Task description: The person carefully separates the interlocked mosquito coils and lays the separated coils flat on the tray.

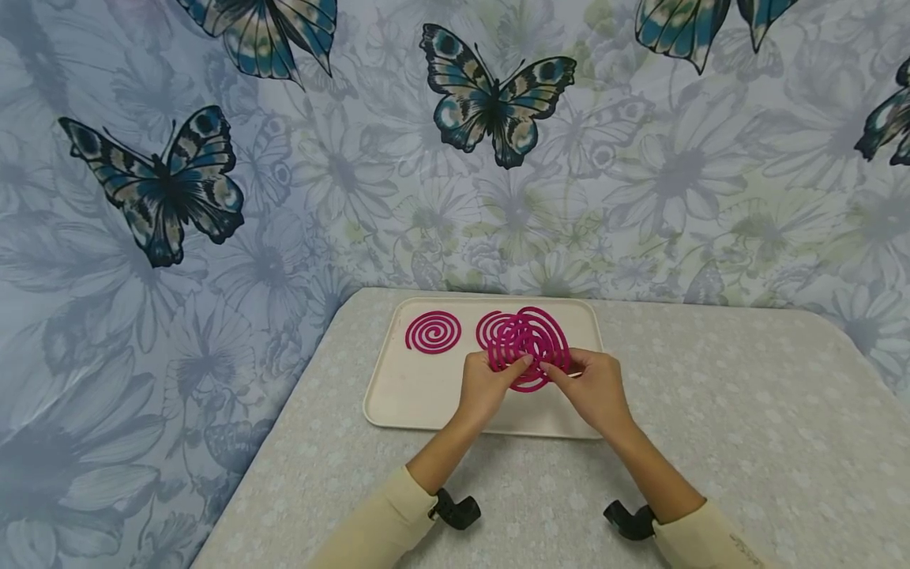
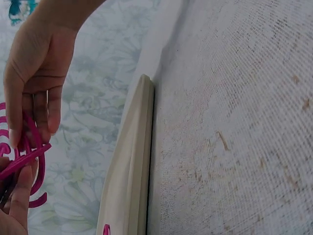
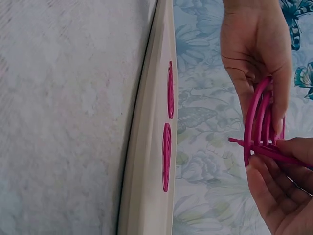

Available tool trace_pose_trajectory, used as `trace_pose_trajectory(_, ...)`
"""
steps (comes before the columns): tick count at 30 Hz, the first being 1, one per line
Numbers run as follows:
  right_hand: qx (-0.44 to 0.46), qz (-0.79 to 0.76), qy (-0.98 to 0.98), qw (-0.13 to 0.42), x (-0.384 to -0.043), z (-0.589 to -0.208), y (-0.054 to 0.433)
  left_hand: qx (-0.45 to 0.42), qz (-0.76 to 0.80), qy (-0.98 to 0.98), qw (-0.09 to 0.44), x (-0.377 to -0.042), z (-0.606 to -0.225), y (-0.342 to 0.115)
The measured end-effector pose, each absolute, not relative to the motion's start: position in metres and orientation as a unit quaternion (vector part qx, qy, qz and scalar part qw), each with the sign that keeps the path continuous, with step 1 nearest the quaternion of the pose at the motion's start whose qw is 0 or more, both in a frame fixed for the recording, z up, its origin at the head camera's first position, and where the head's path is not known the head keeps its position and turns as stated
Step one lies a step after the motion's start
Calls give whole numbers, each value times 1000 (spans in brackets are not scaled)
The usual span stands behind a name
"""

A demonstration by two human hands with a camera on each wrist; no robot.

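Observation:
Above the right part of the cream tray, both hands hold a pair of magenta spiral mosquito coils. The two coils cross each other at an angle, their rings interlaced. My left hand pinches the left side of the pair, thumb in front. On the right side, my right hand grips the rings between thumb and fingers. Seen from the left wrist, the right hand reaches in from the top, with coil strips between the hands. Some fingertips are hidden behind the rings.
One flat mosquito coil lies on the tray's left half. Another flat coil lies further right, partly covered by the held pair. The tray stands on a pale patterned tablecloth. Behind it hangs a butterfly-print backdrop.

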State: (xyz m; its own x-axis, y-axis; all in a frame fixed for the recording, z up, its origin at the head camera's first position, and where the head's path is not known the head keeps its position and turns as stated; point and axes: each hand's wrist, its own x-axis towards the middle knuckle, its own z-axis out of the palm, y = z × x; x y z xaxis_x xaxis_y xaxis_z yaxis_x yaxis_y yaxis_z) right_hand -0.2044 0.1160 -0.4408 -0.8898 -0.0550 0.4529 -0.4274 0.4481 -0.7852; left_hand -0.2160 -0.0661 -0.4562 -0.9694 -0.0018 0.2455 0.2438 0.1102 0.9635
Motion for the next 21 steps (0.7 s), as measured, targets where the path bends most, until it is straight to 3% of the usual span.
trace_pose_trajectory(9,155,470,-825,272,-202,-441,107,-79,-654,-748,80,-214,-449,-67)
trace_pose_trajectory(21,171,427,-827,323,-200,-439,103,-74,-653,-750,76,-215,-447,-68)
